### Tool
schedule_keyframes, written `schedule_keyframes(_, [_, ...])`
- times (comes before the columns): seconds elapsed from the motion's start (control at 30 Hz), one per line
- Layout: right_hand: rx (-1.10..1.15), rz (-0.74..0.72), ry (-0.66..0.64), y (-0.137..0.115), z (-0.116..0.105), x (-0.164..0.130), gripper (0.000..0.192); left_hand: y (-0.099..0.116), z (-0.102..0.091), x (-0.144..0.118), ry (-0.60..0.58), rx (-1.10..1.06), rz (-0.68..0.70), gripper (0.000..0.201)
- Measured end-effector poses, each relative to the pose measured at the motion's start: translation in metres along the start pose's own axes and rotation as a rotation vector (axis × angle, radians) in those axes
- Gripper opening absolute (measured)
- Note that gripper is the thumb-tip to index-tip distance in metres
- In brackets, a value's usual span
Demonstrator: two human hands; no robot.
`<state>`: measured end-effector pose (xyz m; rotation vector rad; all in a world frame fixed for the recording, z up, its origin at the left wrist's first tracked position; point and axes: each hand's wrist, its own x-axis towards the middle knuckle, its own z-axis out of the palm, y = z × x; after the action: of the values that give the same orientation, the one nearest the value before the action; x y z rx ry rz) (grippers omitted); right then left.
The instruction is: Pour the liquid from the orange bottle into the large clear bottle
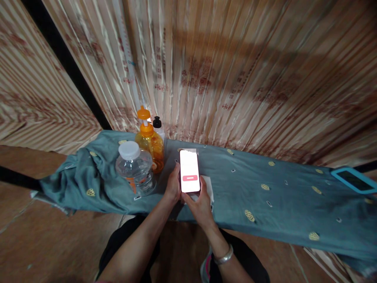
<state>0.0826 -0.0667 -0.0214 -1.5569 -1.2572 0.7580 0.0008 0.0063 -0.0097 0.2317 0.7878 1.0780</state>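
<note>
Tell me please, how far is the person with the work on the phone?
Looks done: the white-screened smartphone is lit, showing a pink bar. In hand: the left hand grips its left edge, and the right hand supports it from below. Left: the clear plastic water bottle with white cap and the orange pump bottle stand untouched on the teal patterned cloth.

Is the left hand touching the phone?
Touching. The head view shows the left hand with fingers along the left edge of the lit phone, no gap between them; the right hand grips it from below.
</note>
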Motion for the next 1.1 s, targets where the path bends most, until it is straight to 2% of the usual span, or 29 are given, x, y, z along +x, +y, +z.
schedule_keyframes(0.27, [0.000, 0.012, -0.008, 0.0003, -0.0002, 0.0001, 0.078, -0.0006, -0.0001, 0.0012, 0.020, 0.023, 0.045, 0.045])
schedule_keyframes(1.1, [0.015, 0.027, -0.014, 0.0016, 0.0000, -0.0013, 0.082, -0.0011, -0.0007, 0.0012, 0.020, 0.042, 0.037, 0.049])
